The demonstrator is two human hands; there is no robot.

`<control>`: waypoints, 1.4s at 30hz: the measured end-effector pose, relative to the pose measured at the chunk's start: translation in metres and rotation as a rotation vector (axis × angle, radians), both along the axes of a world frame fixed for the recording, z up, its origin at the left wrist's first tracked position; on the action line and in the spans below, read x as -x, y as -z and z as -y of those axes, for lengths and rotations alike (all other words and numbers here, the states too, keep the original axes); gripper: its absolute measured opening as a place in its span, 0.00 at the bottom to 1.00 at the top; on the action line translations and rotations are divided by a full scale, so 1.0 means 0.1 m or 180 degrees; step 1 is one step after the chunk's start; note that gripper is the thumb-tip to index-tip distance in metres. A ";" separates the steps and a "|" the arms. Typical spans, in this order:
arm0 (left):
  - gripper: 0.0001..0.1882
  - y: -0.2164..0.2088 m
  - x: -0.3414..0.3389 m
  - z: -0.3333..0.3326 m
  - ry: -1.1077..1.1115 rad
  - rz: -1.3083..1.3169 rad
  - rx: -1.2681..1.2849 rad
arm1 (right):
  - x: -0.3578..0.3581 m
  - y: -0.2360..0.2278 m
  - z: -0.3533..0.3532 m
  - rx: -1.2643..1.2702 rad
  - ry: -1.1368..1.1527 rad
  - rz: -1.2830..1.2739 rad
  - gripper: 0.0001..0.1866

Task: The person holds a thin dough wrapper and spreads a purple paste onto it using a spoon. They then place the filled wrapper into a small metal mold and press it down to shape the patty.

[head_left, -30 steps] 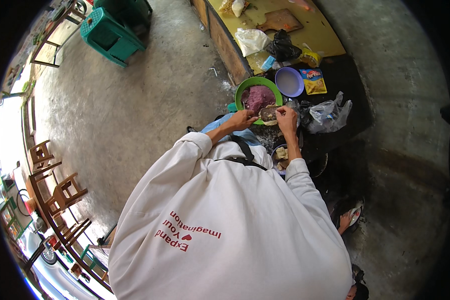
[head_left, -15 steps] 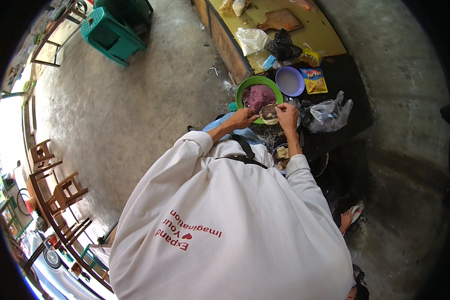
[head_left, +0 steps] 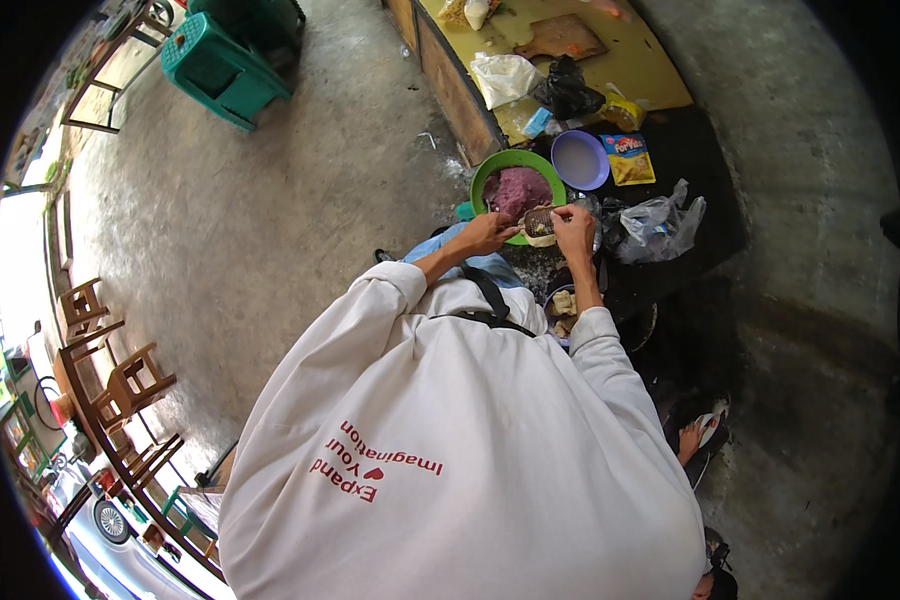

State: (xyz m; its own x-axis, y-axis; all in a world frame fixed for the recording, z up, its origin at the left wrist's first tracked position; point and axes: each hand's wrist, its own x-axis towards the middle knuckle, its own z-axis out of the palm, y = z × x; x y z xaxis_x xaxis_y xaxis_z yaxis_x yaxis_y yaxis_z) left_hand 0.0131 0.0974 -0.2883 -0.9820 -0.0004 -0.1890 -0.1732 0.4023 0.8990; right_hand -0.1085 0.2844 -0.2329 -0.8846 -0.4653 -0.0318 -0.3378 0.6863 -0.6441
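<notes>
Above the near rim of a green basin, a small piece of food shows a brown, rough top and a pale side. It looks like fried tofu. My right hand pinches its right edge between thumb and fingers. At its left side, my left hand is closed with the fingertips pointing right; what they grip, if anything, is too small to make out. A mound of pinkish-purple minced mixture fills much of the basin. Below my right forearm, a bowl holds several pale chunks, partly hidden by the sleeve.
A purple bowl of cloudy liquid stands beside a yellow-and-blue packet. Clear plastic bags lie to the right. Farther off, a yellow tabletop bears a wooden board, a white bag and a black bag. Another person's hand shows lower right.
The brown-topped piece has tilted slightly between my hands, and both hands have shifted only a little. At lower right, the other person's hand has moved slightly.
</notes>
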 end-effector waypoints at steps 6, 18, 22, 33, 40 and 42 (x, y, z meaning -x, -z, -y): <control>0.21 0.01 -0.01 0.00 -0.0014 0.0057 -0.0117 | -0.03 0.01 -0.08 0.0025 -0.0006 0.0018 0.08; 0.23 -0.11 -0.01 0.01 0.0128 0.0156 -0.0030 | -0.01 0.05 -0.19 0.0002 -0.0383 -0.0020 0.08; 0.22 -0.06 0.00 -0.02 0.0143 -0.0087 -0.0017 | 0.00 0.02 -0.14 0.0027 0.0024 -0.0097 0.09; 0.21 0.04 0.01 -0.01 0.0043 -0.0177 0.0006 | 0.06 0.02 0.01 0.0224 -0.0218 0.0125 0.09; 0.23 -0.06 0.03 0.02 -0.0085 -0.0138 -0.0006 | 0.16 -0.03 0.04 0.0126 -0.0373 0.0119 0.09; 0.23 -0.07 0.04 0.02 -0.0099 -0.0134 -0.0045 | 0.19 -0.05 0.05 0.0063 -0.0306 0.0091 0.09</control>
